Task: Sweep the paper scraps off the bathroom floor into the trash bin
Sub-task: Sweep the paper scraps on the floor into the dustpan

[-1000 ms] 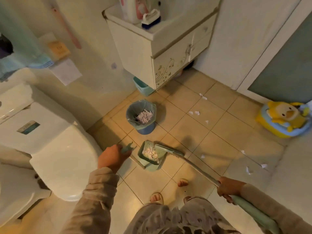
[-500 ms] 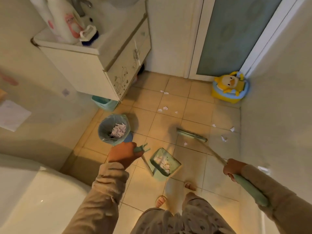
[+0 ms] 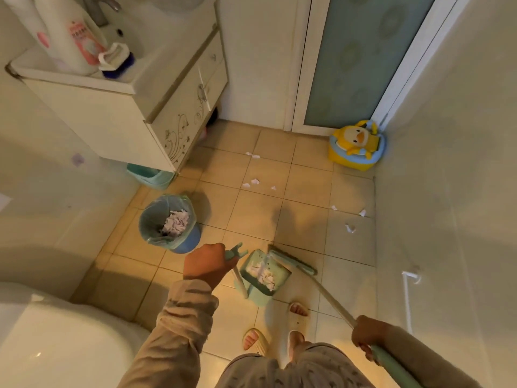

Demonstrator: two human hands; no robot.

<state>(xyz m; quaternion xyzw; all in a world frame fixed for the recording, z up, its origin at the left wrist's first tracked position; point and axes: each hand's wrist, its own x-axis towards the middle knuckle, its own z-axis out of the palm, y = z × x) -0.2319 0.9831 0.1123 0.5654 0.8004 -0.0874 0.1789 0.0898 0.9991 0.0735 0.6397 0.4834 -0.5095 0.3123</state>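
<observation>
The floor point(image 3: 302, 191) is half swept. The bin point(image 3: 156, 219) stands just beyond the left hand point(image 3: 208, 266), whose fingers clench the dustpan point(image 3: 258, 297) handle. The right hand point(image 3: 369, 336) grasps the broom point(image 3: 296, 263). Draw the far scraps point(image 3: 254, 182) panward in short strokes, lip flat.

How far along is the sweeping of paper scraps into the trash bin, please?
Done: the trash bin holds a heap of scraps. In hand: the left hand grips the dustpan, loaded with more scraps, while the right hand holds the broom at its mouth. Left: loose scraps near the cabinet and others by the right wall, then emptying the pan.
</observation>
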